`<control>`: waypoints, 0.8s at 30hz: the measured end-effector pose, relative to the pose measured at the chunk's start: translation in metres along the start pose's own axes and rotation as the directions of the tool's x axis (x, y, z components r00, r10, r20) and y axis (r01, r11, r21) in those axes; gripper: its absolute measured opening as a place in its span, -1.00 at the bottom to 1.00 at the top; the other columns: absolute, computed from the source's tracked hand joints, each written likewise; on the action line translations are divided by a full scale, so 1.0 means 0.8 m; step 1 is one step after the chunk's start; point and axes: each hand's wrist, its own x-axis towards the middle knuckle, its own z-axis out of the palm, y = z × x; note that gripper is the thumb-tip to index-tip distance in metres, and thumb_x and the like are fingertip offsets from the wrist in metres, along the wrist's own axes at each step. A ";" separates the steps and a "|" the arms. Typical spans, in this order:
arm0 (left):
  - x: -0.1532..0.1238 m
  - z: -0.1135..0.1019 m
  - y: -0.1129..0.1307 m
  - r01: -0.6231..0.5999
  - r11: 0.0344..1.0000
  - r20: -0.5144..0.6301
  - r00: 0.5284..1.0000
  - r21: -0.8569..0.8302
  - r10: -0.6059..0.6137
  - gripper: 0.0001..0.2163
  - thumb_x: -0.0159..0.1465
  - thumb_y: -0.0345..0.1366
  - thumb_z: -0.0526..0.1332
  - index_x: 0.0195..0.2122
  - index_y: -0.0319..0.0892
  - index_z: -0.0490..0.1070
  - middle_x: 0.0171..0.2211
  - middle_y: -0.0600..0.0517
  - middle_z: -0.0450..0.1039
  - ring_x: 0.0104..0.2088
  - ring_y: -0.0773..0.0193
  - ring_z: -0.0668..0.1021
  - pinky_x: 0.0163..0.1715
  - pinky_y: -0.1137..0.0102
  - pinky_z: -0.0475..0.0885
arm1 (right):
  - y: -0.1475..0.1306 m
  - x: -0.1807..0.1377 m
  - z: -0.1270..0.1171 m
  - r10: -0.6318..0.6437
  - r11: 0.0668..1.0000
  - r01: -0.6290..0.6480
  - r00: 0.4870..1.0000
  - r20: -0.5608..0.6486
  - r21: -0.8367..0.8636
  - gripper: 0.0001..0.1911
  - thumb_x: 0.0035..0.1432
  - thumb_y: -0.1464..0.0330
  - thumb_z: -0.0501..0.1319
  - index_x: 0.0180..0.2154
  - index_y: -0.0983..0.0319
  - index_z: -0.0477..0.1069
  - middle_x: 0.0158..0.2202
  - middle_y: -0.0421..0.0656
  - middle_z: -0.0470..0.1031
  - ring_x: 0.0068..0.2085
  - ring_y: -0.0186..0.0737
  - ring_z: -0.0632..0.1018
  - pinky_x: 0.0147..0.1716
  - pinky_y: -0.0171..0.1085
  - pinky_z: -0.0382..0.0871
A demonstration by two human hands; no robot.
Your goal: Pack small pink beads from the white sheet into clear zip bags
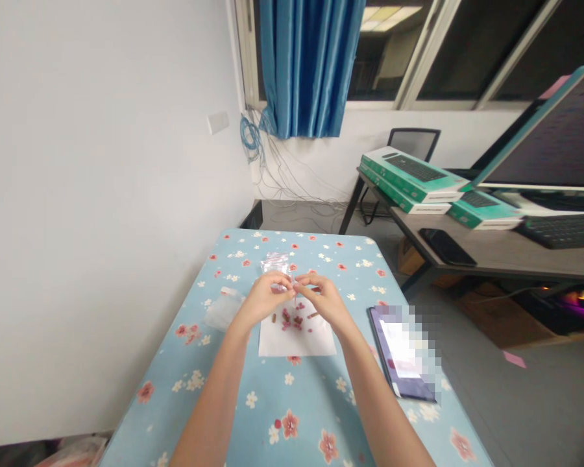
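Note:
My left hand (267, 295) and my right hand (324, 298) meet fingertip to fingertip above a white sheet of paper (296, 347). Both are closed in a pinch, and a thin pinkish sliver shows just below the fingertips; what it is I cannot make out. On the paper lie several small dark pink and brown pieces (296, 321), some in little clusters. A short brown stick-like piece (274, 318) rests near the paper's left side. Behind the hands is a clear plastic bag (275, 261), and a crumpled clear bag (221, 311) lies left of my left hand.
A blue flowered cloth covers the table (253, 421). Right of the paper lies a tablet (401, 353) with a lit screen. At right stands a desk (486, 256) bearing keyboard boxes (413, 175), a phone (446, 246) and a monitor (549, 136). A wall (102, 194) runs along the left.

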 end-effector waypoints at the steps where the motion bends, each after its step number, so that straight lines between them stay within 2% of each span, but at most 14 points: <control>1: 0.000 0.000 0.001 -0.008 1.000 0.014 1.000 0.015 0.007 -0.94 0.03 -0.31 0.29 -0.53 -0.17 0.48 -0.23 -0.04 0.50 -0.17 0.19 0.53 -0.22 0.36 0.43 | -0.001 0.001 -0.001 0.004 1.000 -0.004 1.000 0.009 0.001 -0.79 0.06 0.25 0.21 -0.51 0.20 0.52 -0.22 -0.07 0.56 -0.15 -0.08 0.53 -0.30 -0.19 0.39; 4: 0.000 -0.001 0.002 -0.015 0.999 0.040 0.999 0.031 0.013 -0.94 0.04 -0.31 0.29 -0.53 -0.16 0.49 -0.23 -0.03 0.49 -0.17 0.20 0.52 -0.21 0.35 0.42 | -0.003 0.003 -0.005 -0.004 1.000 0.005 0.999 0.043 -0.023 -0.80 0.06 0.27 0.21 -0.51 0.20 0.51 -0.18 -0.06 0.55 -0.09 -0.07 0.50 -0.17 -0.13 0.35; 7: 0.001 -0.005 0.000 -0.018 1.000 0.046 0.999 -0.014 0.019 -0.91 0.06 -0.27 0.28 -0.51 -0.16 0.48 -0.25 -0.02 0.50 -0.18 0.20 0.52 -0.22 0.35 0.42 | -0.005 0.004 -0.008 -0.027 0.994 0.030 0.999 0.024 -0.108 -0.84 0.07 0.29 0.22 -0.49 0.18 0.51 -0.13 -0.09 0.52 -0.03 -0.07 0.46 0.04 -0.03 0.17; 9: 0.001 -0.006 0.000 -0.008 0.999 0.047 0.999 -0.042 0.010 -0.89 0.08 -0.25 0.27 -0.51 -0.17 0.47 -0.26 -0.01 0.51 -0.18 0.20 0.53 -0.22 0.35 0.41 | -0.007 0.002 -0.010 -0.030 0.982 0.027 0.999 -0.016 -0.185 -0.85 0.07 0.30 0.22 -0.48 0.17 0.51 -0.10 -0.10 0.50 -0.01 -0.07 0.42 0.07 -0.01 0.11; 11: 0.000 -0.006 0.002 0.020 1.000 0.028 0.999 -0.004 -0.020 -0.89 0.09 -0.27 0.25 -0.52 -0.17 0.45 -0.25 -0.01 0.51 -0.16 0.18 0.52 -0.20 0.35 0.40 | -0.010 0.000 -0.009 -0.042 0.966 0.031 0.998 -0.040 -0.257 -0.84 0.09 0.31 0.20 -0.48 0.17 0.49 -0.10 -0.10 0.48 0.01 -0.05 0.37 0.04 -0.03 0.15; 15: -0.003 0.003 0.014 0.026 0.964 -0.077 0.997 0.266 -0.006 -0.91 0.10 -0.38 0.19 -0.53 -0.15 0.41 -0.26 0.03 0.50 -0.17 0.19 0.50 -0.13 0.31 0.36 | -0.016 -0.006 -0.002 -0.113 0.905 0.077 0.992 -0.062 -0.418 -0.84 0.11 0.35 0.15 -0.46 0.18 0.47 -0.10 -0.09 0.43 -0.01 -0.03 0.32 0.00 -0.06 0.19; 19: -0.009 0.013 0.023 -0.011 0.805 -0.125 0.987 0.594 0.105 -0.89 0.14 -0.42 0.15 -0.51 -0.14 0.36 -0.29 0.02 0.47 -0.18 0.15 0.45 -0.12 0.27 0.33 | -0.018 -0.009 0.004 -0.178 0.811 0.116 0.983 -0.054 -0.573 -0.85 0.12 0.36 0.15 -0.45 0.20 0.45 -0.10 -0.06 0.41 -0.01 0.01 0.28 -0.02 -0.05 0.17; 21: -0.011 0.015 0.026 -0.021 0.745 -0.093 0.989 0.667 0.112 -0.90 0.14 -0.42 0.15 -0.50 -0.15 0.36 -0.28 0.01 0.45 -0.19 0.14 0.43 -0.15 0.27 0.34 | -0.018 -0.010 0.005 -0.189 0.778 0.123 0.981 -0.043 -0.616 -0.83 0.13 0.36 0.15 -0.47 0.20 0.45 -0.10 -0.05 0.40 -0.01 0.02 0.28 -0.03 -0.04 0.17; 24: -0.012 0.013 0.030 -0.026 0.727 -0.067 0.993 0.686 0.099 -0.91 0.15 -0.42 0.15 -0.49 -0.15 0.35 -0.22 0.01 0.43 -0.16 0.15 0.43 -0.12 0.27 0.34 | -0.019 -0.010 0.003 -0.208 0.759 0.140 0.978 -0.033 -0.636 -0.83 0.14 0.36 0.14 -0.47 0.20 0.44 -0.09 -0.05 0.40 -0.01 0.03 0.28 -0.05 -0.04 0.18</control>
